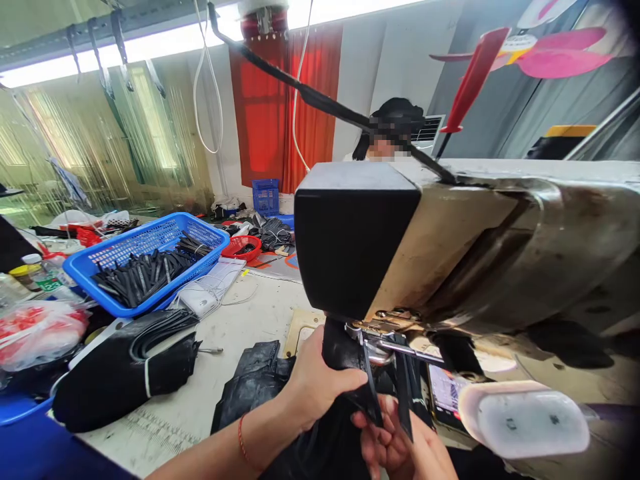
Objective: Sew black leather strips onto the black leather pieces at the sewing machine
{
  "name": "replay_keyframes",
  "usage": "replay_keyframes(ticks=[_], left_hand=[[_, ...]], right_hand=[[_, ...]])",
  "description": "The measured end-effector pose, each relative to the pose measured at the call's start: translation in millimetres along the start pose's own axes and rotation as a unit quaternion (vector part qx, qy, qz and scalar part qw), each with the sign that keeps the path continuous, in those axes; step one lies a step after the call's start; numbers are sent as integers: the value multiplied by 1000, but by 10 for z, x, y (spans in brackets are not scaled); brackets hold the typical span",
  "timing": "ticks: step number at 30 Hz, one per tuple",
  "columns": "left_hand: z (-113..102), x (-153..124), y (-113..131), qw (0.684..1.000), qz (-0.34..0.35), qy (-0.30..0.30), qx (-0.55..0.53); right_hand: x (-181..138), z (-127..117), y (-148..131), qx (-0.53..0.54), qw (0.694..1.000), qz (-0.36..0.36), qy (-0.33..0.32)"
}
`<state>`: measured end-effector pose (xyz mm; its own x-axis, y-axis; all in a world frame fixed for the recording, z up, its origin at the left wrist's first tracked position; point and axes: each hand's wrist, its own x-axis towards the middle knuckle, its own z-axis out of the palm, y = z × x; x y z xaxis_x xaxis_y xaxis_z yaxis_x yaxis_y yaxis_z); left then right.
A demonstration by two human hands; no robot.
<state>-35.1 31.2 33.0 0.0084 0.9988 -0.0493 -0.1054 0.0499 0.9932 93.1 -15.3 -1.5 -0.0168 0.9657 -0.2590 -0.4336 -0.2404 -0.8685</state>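
Observation:
A large sewing machine head fills the right of the view, its needle area just above my hands. My left hand is closed on a piece of black material under the needle area, a red thread around its wrist. My right hand sits lower, its fingers pinching a narrow black strap that hangs from the machine. More black fabric lies crumpled on the table beneath both hands.
A blue basket of black strips stands at left, with a bundle of black pieces tied by a white band in front. A red bowl sits behind. A person sits beyond the machine. A phone lies under the machine arm.

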Motion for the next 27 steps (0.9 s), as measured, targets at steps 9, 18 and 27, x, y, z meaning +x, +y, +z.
replay_keyframes(ticks=[9, 18, 27], left_hand=[[0, 101, 57, 998, -60, -24, -28], [-65, 191, 95, 996, -69, -58, 19], [-25, 273, 150, 998, -44, -53, 10]], right_hand=[[72, 114, -25, -112, 989, -86, 45], [248, 117, -78, -120, 988, -94, 25], [282, 118, -72, -109, 988, -103, 44]])
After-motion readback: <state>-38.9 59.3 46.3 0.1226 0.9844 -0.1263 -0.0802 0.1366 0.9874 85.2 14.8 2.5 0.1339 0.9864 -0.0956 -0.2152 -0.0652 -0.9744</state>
